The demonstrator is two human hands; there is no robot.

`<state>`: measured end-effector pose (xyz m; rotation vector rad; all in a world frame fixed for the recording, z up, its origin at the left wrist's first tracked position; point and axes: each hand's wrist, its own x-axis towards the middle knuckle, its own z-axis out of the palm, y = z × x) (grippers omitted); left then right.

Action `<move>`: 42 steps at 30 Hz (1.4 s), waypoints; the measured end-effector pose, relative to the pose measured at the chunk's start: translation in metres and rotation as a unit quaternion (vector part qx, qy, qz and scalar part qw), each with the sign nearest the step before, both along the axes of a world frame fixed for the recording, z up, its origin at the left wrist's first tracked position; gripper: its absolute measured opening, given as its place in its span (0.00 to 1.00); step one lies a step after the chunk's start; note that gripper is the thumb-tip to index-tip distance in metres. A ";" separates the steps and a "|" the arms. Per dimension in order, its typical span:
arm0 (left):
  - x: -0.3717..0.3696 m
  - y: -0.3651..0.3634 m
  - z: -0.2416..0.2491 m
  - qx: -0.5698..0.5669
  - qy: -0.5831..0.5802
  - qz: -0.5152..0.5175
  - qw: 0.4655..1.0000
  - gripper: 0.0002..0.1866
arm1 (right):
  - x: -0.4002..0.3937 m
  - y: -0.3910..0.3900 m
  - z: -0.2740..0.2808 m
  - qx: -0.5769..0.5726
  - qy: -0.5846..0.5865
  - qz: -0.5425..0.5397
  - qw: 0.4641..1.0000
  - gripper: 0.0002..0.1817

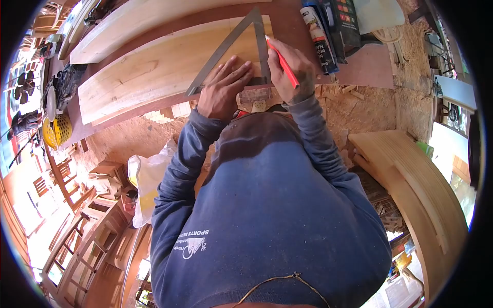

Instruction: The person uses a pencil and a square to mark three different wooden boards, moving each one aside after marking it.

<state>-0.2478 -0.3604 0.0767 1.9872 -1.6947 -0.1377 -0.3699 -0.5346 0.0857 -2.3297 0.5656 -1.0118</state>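
Observation:
A pale wooden board (138, 69) lies across the reddish-brown workbench top (362, 69). On its right end rests a dark metal triangle square (220, 55), its peak pointing away from me. My left hand (225, 91) lies with outstretched fingers over the square's near side, fingertips on the wood inside the frame. My right hand (294, 71) grips a red carpenter's pencil (284, 64). The pencil's tip is at the square's right edge, near the end of the board, and its back end points toward me.
Another plank (149, 25) lies behind the board. A sealant tube (317, 38) and a dark box (343, 20) sit at the bench's right. A yellow perforated object (56, 131) is at the left. Wood panels (411, 190) stand at right; wooden frames (84, 251) stand lower left. Sawdust covers the floor.

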 end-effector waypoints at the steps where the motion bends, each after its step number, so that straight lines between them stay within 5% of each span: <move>1: 0.001 0.000 -0.001 -0.004 -0.001 -0.002 1.000 0.30 | 0.004 -0.002 -0.003 -0.012 0.000 -0.003 1.000 0.10; 23: 0.003 0.002 -0.004 -0.018 -0.005 0.004 1.000 0.29 | 0.048 -0.040 0.005 0.019 0.002 0.007 1.000 0.10; 26: 0.004 0.003 -0.027 -0.040 -0.018 0.002 0.999 0.29 | 0.040 -0.036 0.006 -0.027 0.006 0.027 0.999 0.12; 30: 0.006 0.010 -0.058 -0.031 -0.024 -0.036 0.999 0.29 | 0.028 -0.019 0.009 0.069 0.025 0.044 0.996 0.13; 36: 0.009 0.013 -0.023 -0.005 0.018 -0.032 0.999 0.33 | 0.030 -0.035 0.016 0.015 0.078 0.061 0.995 0.15; 38: 0.005 0.016 -0.024 0.003 0.016 -0.032 0.999 0.33 | 0.020 -0.040 0.005 0.041 0.120 0.045 0.991 0.16; 40: 0.004 0.016 -0.025 -0.009 0.017 -0.037 0.999 0.33 | 0.016 -0.027 0.016 0.184 0.129 0.055 0.973 0.16; 42: 0.004 0.016 -0.027 -0.027 0.022 -0.046 0.998 0.34 | 0.039 -0.038 0.007 0.097 0.088 0.047 0.990 0.16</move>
